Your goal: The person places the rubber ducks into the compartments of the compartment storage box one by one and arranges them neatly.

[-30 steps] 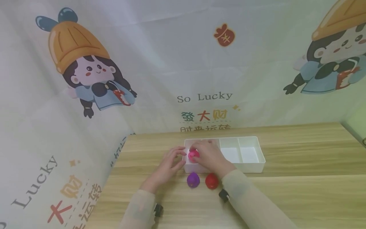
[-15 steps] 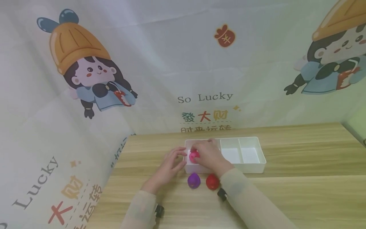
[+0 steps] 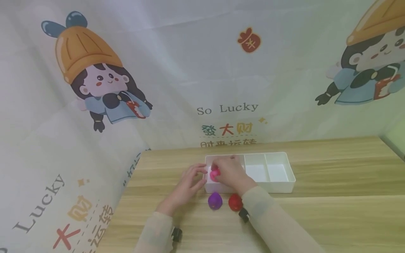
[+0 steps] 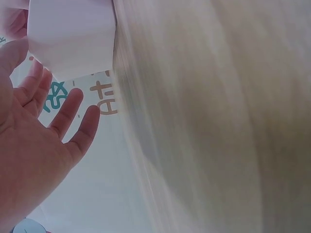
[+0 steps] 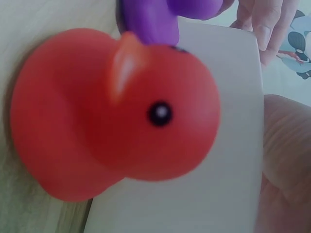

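Observation:
My right hand [image 3: 232, 174] reaches into the left part of a white divided box [image 3: 281, 187] and holds a pink rubber duck [image 3: 214, 175] in its fingers. The duck's underside is hidden behind the box's front wall. At the box's left end is my left hand [image 3: 189, 182], fingers spread and loosely bent. In the left wrist view, its thumb and fingers lie close around the box corner [image 4: 77, 43]; contact is hard to tell. A purple duck [image 3: 215, 201] and a red duck [image 3: 235, 202] stand on the table before the box. The red duck [image 5: 160, 150] fills much of the right wrist view.
Two right-hand compartments [image 3: 257, 172] of the box show bare floors. A wood-grain table [image 3: 335, 172] spreads around it. Behind and to the left hangs a printed cloth [image 3: 177, 70]. A small black device [image 3: 177, 234] sits at the left wrist, another [image 3: 244, 215] at the right.
The pink duck has turned a little in my right fingers, so its face shows less. Both hands stay almost where they were, and the purple and red ducks have not moved on the table.

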Demonstrator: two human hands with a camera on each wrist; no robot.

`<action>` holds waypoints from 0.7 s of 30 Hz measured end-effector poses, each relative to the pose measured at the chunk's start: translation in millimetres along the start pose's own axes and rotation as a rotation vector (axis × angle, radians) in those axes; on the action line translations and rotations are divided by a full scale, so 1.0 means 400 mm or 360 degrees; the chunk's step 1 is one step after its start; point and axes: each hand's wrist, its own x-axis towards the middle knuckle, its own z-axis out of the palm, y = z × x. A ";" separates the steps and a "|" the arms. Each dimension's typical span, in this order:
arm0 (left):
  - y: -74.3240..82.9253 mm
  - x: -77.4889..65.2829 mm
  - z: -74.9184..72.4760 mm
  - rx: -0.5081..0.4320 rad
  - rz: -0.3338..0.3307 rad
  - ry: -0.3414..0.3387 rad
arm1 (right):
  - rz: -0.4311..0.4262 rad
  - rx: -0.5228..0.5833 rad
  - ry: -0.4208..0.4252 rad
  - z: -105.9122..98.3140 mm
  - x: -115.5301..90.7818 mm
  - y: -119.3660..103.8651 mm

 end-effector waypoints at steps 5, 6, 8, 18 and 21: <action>0.004 0.002 -0.001 -0.0005 -0.0011 0.0003 | -0.0006 0.0030 0.0000 -0.003 0.002 0.004; 0.004 0.002 -0.001 -0.0006 -0.0008 0.0007 | -0.0013 0.0051 0.0000 -0.003 0.001 0.006; 0.006 0.003 0.001 -0.0013 0.0013 0.0026 | -0.0030 0.0098 0.0009 -0.004 -0.001 0.011; 0.011 0.004 0.004 -0.0027 0.0019 0.0037 | -0.0114 0.0235 0.0119 -0.007 -0.021 0.026; 0.012 0.003 0.003 -0.0036 0.0017 0.0037 | -0.0135 0.0191 0.0177 -0.011 -0.030 0.025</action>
